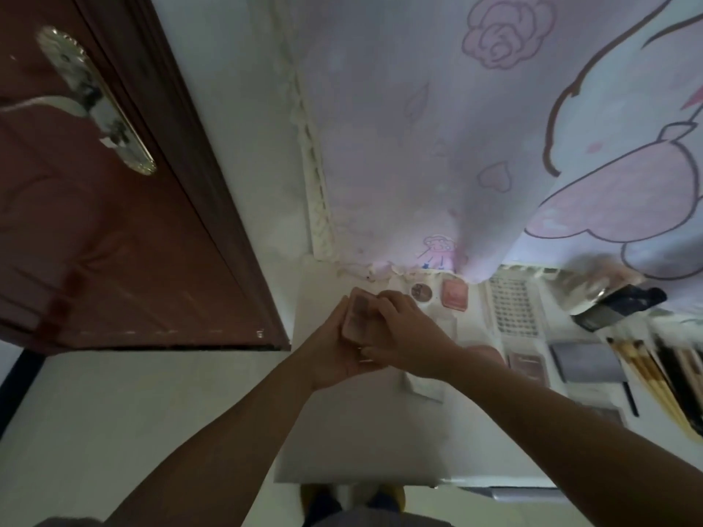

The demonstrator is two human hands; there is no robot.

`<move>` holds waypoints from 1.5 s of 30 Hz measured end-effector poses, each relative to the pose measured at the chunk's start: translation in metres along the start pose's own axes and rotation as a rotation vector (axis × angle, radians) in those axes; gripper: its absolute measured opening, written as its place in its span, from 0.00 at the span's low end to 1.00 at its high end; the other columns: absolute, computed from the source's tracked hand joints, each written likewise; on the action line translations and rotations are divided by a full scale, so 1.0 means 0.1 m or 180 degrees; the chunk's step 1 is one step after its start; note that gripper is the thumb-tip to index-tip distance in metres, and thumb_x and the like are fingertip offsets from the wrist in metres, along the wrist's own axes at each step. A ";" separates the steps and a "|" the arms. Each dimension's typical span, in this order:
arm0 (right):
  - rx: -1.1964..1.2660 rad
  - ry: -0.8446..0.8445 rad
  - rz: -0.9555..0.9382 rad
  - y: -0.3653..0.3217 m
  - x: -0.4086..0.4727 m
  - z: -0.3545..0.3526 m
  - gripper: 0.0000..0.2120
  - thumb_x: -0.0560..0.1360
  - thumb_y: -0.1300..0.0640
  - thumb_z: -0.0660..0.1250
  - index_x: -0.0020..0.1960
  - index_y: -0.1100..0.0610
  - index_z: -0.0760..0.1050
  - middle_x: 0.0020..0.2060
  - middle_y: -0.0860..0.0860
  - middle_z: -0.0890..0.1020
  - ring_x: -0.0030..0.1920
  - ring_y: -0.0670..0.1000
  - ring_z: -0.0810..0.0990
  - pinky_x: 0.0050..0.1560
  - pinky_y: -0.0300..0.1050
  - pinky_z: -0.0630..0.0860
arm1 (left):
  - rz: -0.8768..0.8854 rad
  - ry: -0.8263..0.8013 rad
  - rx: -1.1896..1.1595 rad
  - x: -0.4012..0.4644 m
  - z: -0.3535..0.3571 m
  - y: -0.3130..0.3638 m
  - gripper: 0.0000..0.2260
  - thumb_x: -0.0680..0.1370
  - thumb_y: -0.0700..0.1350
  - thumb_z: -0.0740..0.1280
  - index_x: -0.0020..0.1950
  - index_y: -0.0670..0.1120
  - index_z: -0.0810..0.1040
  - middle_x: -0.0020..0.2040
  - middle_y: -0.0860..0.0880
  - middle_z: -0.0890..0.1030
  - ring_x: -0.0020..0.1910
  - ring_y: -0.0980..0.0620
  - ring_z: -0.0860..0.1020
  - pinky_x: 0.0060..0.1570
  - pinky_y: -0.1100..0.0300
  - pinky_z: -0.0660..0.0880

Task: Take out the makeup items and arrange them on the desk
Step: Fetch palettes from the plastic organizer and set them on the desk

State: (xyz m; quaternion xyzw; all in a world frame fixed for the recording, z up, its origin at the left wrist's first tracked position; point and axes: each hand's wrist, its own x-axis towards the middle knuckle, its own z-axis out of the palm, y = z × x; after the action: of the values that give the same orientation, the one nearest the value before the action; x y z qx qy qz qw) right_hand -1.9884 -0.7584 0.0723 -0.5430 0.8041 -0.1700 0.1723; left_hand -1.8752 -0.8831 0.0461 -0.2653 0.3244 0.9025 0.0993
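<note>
A white bench (361, 431) stands against a pale wall, with a dark red-brown door (114, 241) and its brass handle plate (97, 100) to the left and a pink cartoon-print curtain (494, 127) hanging over the back edge. On the bench lie a round compact (421, 291), a pink square compact (454, 293), a white perforated tray (513, 306), two dark palettes (587, 362) and a row of makeup brushes (646, 378) at the right. Above the bench's left part, the left hand (334, 355) and right hand (407, 336) together hold a small pinkish, translucent rectangular makeup case (357, 317), blurred; the fingers of both curl around its sides.
</note>
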 end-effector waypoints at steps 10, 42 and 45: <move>0.1098 -0.0462 0.0171 0.18 -0.11 -0.50 0.12 0.74 0.45 0.67 0.55 0.43 0.68 0.48 0.37 0.75 0.49 0.40 0.76 0.45 0.29 0.71 | -0.0119 -0.0176 -0.0423 0.06 0.18 -0.08 0.29 0.76 0.65 0.57 0.63 0.44 0.77 0.58 0.40 0.79 0.53 0.42 0.79 0.54 0.46 0.75; 0.2045 0.0528 0.2025 0.31 1.71 0.63 0.05 0.75 0.61 0.63 0.42 0.56 0.77 0.39 0.52 0.80 0.40 0.50 0.76 0.39 0.39 0.69 | 0.0649 0.1841 0.2404 0.44 -0.96 0.77 0.14 0.78 0.33 0.56 0.56 0.35 0.79 0.51 0.30 0.79 0.44 0.48 0.73 0.44 0.58 0.65; 0.1867 0.0564 0.2021 0.29 1.71 0.63 0.06 0.76 0.60 0.62 0.48 0.58 0.78 0.39 0.53 0.80 0.39 0.49 0.76 0.37 0.37 0.70 | 0.0628 0.1920 0.2427 0.43 -0.93 0.76 0.14 0.78 0.33 0.56 0.56 0.36 0.79 0.47 0.33 0.80 0.42 0.48 0.72 0.41 0.59 0.64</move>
State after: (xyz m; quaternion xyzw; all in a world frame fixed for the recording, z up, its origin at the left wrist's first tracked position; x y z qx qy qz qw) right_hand -2.0432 -0.9129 -0.0123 -0.1805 0.8604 -0.3756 0.2933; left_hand -1.8992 -1.0001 0.0032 -0.4274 0.6694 0.6077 0.0051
